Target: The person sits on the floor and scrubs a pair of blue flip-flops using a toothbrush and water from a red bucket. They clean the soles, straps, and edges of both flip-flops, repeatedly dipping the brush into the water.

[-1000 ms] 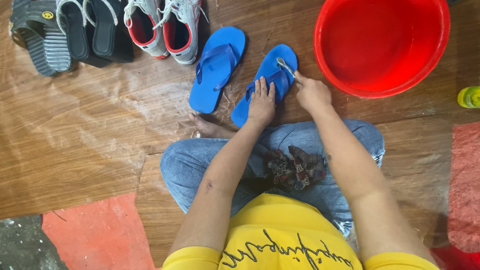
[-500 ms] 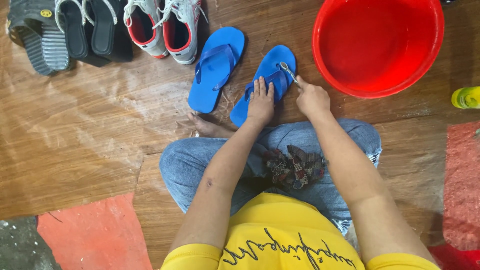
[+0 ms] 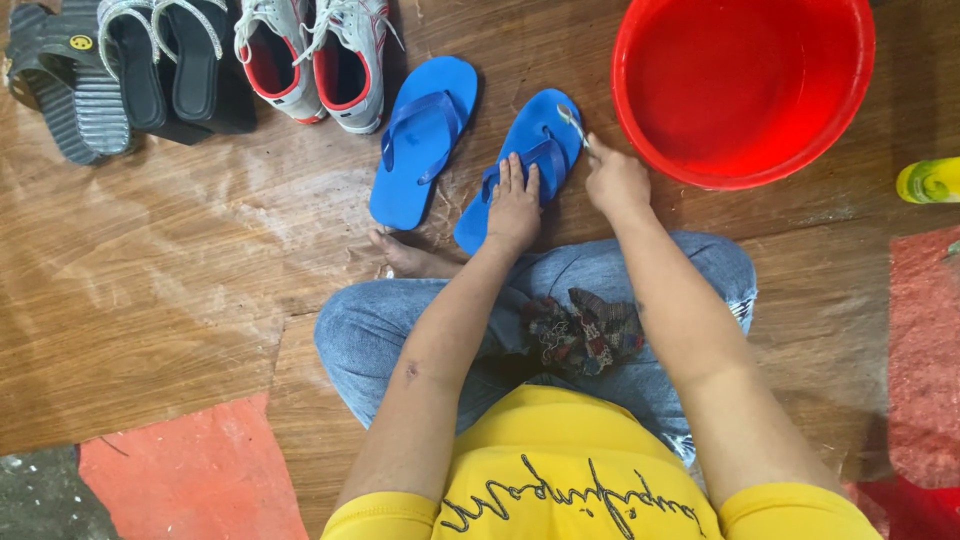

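A red basin (image 3: 640, 110), grey sneakers (image 3: 315, 55), black sandals (image 3: 130, 70) and a yellow bottle (image 3: 928, 180) sit on the floor.

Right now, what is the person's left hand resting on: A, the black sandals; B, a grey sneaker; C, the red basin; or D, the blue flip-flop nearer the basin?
D: the left hand lies flat on the blue flip-flop beside the red basin, while the right hand holds a small brush at its upper end.

A yellow-green bottle (image 3: 930, 180) lies at the right edge (cut off), beside the red basin (image 3: 640, 110).
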